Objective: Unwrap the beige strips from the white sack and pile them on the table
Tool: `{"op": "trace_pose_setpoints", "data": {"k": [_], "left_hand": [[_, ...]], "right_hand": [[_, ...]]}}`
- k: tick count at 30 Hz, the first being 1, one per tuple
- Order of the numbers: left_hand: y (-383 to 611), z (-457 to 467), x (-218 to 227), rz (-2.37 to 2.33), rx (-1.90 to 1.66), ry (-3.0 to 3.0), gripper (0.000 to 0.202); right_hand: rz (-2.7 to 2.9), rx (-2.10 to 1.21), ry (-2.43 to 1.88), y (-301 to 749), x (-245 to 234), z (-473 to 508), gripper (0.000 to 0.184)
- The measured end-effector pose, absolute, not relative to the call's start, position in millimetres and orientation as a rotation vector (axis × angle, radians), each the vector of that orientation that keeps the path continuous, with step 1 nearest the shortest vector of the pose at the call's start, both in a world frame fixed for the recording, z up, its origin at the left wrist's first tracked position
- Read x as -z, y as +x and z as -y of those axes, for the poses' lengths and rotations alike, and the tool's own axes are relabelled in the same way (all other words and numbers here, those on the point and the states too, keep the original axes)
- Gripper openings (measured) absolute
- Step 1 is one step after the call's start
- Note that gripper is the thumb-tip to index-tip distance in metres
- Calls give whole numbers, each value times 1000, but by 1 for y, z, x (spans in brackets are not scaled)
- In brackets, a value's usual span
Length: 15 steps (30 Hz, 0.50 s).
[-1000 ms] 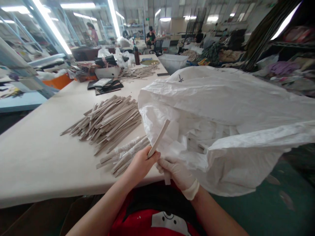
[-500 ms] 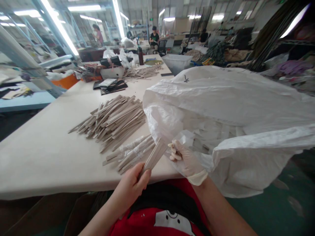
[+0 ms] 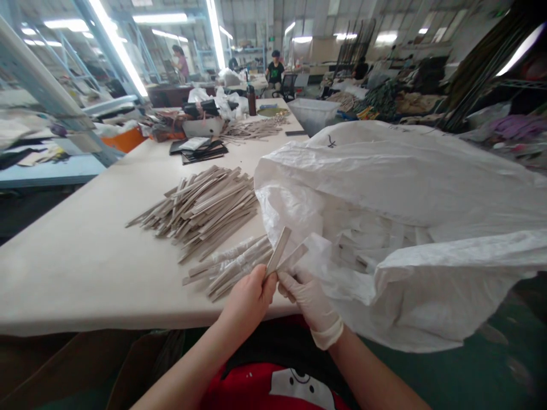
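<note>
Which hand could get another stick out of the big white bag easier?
Right, probably. The gloved right hand sits beside the bag's open mouth, where more sticks show. The left hand is on the table side, by the piles. Each hand already holds a stick.

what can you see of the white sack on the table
The sack is large, white, seemingly woven plastic, crumpled, lying on its side over the table's right edge. Its open mouth faces the person, showing pale flat strips inside. A black mark sits on top. The gloved right hand is before the mouth.
</note>
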<state>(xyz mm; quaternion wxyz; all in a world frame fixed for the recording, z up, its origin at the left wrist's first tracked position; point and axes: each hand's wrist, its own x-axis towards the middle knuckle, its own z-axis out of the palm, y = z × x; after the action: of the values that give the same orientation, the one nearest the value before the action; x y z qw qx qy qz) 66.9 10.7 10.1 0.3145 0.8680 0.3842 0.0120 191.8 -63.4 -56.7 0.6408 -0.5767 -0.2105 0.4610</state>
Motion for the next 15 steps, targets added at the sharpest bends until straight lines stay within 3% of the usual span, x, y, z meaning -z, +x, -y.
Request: {"op": "trace_pose_setpoints", "data": {"k": [5,9,15], "left_hand": [[59,-17,-6,-952,-23,2076,24],[51,-25,-1,-1002,-213,2039,25],[40,-25,2,-1036,-127,2143,31]], "right_hand": [[350,-932,-1287,191,51,65,34],[644,-1085,-1233,184,44,67,33],[270,-992,-1155,185,47,67,49]]}}
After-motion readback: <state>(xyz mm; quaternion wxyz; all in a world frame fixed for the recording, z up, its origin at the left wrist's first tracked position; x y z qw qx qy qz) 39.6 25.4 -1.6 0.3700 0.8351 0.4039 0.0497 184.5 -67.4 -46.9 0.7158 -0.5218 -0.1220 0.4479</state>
